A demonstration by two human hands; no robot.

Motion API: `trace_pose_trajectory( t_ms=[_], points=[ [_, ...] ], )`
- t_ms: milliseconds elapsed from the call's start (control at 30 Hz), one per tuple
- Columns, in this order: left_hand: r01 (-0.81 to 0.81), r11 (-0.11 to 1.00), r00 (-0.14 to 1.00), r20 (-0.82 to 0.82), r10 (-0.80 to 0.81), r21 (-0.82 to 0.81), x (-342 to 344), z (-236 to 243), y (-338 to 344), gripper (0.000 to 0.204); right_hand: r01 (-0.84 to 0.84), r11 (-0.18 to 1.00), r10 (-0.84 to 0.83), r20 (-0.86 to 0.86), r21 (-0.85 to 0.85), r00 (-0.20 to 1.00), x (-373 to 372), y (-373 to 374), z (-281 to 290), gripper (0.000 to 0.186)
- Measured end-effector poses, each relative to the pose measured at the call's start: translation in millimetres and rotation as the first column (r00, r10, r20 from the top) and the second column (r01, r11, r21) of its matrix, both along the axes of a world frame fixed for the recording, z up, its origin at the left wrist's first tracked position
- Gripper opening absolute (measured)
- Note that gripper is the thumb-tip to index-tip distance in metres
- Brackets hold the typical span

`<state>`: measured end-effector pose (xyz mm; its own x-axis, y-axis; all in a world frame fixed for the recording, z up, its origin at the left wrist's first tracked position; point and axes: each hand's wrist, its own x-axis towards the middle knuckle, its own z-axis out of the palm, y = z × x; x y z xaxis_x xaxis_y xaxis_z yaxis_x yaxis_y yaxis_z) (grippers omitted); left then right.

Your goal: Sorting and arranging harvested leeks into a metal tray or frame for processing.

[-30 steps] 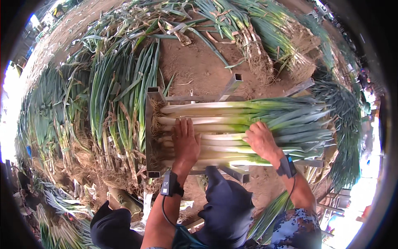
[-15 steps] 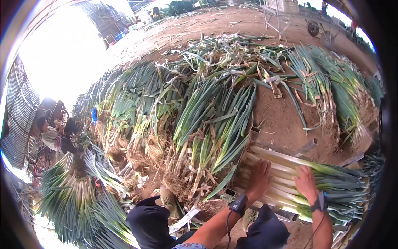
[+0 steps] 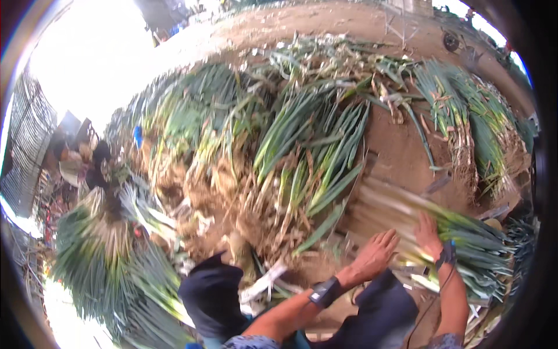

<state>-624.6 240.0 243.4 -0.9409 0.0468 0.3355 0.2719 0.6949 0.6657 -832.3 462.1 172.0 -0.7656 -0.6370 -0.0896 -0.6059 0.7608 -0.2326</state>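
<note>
Beneath the right hand (image 3: 429, 234), long white-and-green leeks (image 3: 472, 232) were laid side by side; whether any were pinched could not be told. Just left of it, the left hand (image 3: 375, 254) was held flat, fingers extended. Farther left, green-leaved bundles with tan roots (image 3: 288, 131) were heaped.

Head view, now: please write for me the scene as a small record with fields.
Leek row: pale ends to the left, green leaves to the right; partly blurred
Left hand: open, at the row's near side; contact unclear
Right hand: at the row, near where pale turns green; grip unclear
Wristbands: dark, one on each wrist
Leek heap: left of the row
Ground: brown earth, beyond the row
</note>
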Motion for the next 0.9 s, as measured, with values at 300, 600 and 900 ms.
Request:
trace_pose_trajectory(
  t_ms=[300,600,900],
  points=[
    [-0.039,0.999,0.887,0.461,0.033,0.003,192,1,-59,0.027,-0.043,0.963,0.055,0.038,-0.265,0.998,18,-76,201,0.025],
    [-0.234,0.951,0.534,0.79,0.301,-0.204,237,-129,-124,0.023,-0.525,0.722,0.294,-0.487,-0.451,0.822,240,-187,355,0.02],
    [-0.763,0.549,0.425,0.375,0.824,-0.341,274,-225,-185,0.032,-0.515,0.739,0.474,-0.207,-0.434,0.856,258,-225,239,0.024]
  ],
)
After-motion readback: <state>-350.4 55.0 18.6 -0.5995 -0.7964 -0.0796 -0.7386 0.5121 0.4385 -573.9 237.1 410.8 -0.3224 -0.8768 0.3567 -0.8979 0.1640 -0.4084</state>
